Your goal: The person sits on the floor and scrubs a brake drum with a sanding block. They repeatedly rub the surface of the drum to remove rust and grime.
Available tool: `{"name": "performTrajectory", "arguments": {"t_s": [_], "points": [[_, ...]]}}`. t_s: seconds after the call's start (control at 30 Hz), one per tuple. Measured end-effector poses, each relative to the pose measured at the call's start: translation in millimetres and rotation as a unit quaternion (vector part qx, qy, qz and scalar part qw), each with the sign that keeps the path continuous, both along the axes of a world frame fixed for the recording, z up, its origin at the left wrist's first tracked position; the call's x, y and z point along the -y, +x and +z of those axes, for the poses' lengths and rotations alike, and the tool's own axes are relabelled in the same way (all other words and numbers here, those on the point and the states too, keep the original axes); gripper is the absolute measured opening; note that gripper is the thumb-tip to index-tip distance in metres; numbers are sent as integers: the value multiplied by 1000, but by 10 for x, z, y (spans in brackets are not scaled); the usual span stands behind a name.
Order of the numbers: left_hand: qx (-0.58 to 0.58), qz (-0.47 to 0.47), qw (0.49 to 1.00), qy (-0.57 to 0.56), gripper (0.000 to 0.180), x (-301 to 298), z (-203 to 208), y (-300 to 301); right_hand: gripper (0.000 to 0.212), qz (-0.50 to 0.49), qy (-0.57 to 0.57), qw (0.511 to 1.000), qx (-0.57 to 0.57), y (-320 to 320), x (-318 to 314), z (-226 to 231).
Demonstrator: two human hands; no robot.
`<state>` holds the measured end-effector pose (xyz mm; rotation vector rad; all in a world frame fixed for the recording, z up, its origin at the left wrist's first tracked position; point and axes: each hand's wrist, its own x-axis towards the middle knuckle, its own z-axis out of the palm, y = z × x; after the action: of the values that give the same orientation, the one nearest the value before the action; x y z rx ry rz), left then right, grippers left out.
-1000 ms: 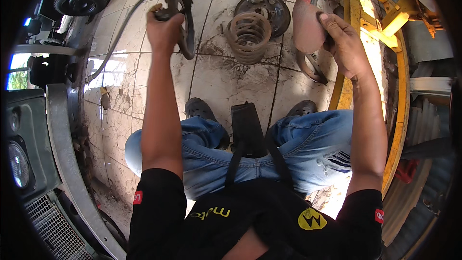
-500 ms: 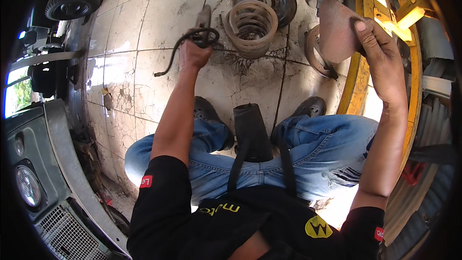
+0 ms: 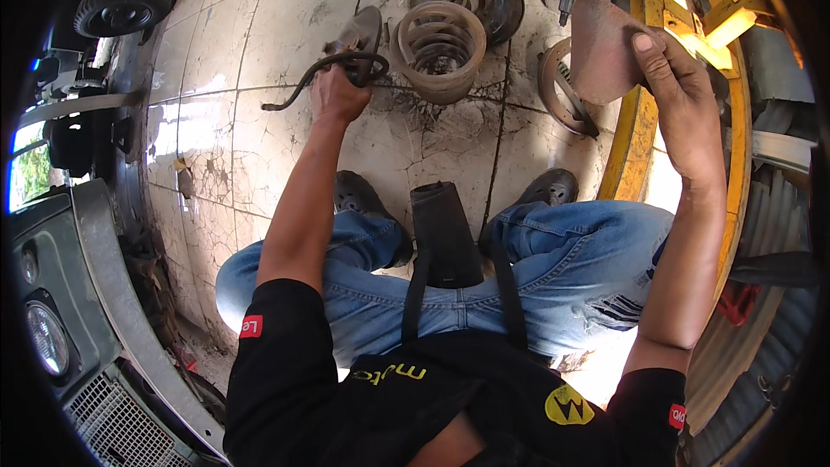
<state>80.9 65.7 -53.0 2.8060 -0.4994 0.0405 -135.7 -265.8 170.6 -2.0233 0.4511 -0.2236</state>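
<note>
My left hand (image 3: 340, 93) is closed around a curved metal part (image 3: 363, 28) with a black cable (image 3: 304, 84) looped about it. The flat face of that part shows above my fingers; its exact kind is unclear. On the right, my right hand (image 3: 683, 91) pinches a brown sheet of sandpaper (image 3: 603, 52) between thumb and fingers, raised over the floor. A thick coil spring (image 3: 474, 52) stands between the two hands, nearer the left one. Beneath the sandpaper, a curved brake shoe (image 3: 553, 91) lies on the tiles, partly covered from sight.
Behind the spring lies a round dark brake backing plate (image 3: 510, 13). A yellow metal frame (image 3: 628, 151) runs along the right. The front of a green vehicle (image 3: 86, 294) stands at left, with a tyre (image 3: 125, 2) farther back. Cracked tiles (image 3: 207, 121) cover the floor.
The metal part in my left hand has turned, so more of its flat face shows. The sandpaper stays in my right hand. The whole view has shifted slightly.
</note>
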Motion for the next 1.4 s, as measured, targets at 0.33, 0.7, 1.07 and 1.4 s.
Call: {"name": "performTrajectory", "arguments": {"t_s": [0.33, 0.7, 1.07, 1.4], "points": [[-136, -31, 983, 116, 54, 57, 99, -132, 39, 12, -6, 1000, -17, 30, 1, -35], [-160, -77, 972, 151, 58, -125, -50, -240, 33, 4, -4, 999, 35, 49, -32, -111], [-4, 153, 898, -414, 60, -484, 966, 401, 37, 9, -6, 998, 57, 73, -31, -48], [-147, 54, 545, -824, 31, -302, 2116, 227, 40, 0, -4, 998, 57, 159, -72, -37]]}}
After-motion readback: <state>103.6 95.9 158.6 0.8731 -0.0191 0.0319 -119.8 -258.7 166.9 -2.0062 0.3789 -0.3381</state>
